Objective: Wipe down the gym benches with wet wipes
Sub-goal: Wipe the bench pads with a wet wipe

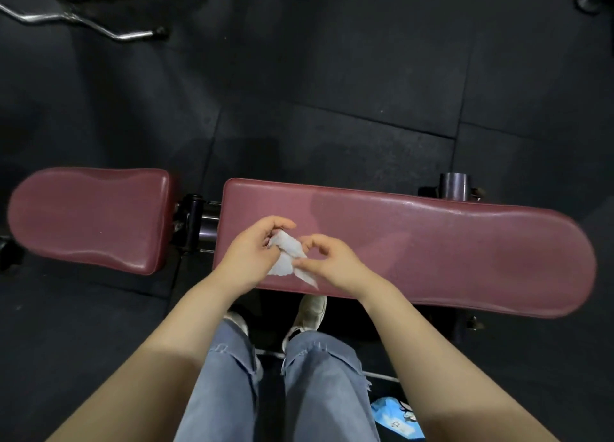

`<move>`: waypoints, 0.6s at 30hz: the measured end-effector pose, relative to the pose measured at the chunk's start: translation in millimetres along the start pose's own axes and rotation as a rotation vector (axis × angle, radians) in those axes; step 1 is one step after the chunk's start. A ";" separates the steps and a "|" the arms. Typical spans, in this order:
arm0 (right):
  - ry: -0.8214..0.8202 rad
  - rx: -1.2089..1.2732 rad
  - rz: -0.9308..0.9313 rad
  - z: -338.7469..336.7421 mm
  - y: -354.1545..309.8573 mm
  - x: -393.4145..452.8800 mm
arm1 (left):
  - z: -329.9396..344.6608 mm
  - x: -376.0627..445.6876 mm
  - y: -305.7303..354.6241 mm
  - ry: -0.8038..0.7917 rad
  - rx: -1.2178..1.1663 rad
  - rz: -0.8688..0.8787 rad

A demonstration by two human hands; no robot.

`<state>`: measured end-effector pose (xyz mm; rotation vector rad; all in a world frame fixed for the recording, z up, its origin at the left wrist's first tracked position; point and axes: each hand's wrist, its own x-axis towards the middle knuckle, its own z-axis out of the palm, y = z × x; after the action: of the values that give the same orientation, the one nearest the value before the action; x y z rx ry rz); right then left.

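A dark red padded gym bench lies across the view, with a long back pad point(432, 242) on the right and a shorter seat pad point(89, 219) on the left. Part of the long pad shines wet. Over the long pad's left end both hands hold a crumpled white wet wipe point(286, 254). My left hand point(252, 252) grips its upper part with curled fingers. My right hand point(332, 259) pinches its lower right edge.
Black rubber floor tiles point(332, 76) surround the bench. A chrome curl bar point(83, 23) lies at the top left. A blue wet wipe packet point(397, 416) lies on the floor by my right leg. A black metal post point(453, 185) stands behind the long pad.
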<state>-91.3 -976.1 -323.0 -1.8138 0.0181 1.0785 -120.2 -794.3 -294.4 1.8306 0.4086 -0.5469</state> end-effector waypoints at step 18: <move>0.580 0.342 0.318 -10.2 20.2 61.6 | 26.4 47.1 -32.2 -0.208 0.210 0.073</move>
<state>-56.4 -967.8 -378.0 -1.7772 0.8100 0.6675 -102.4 -808.8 -352.9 1.9564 0.1472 -0.7447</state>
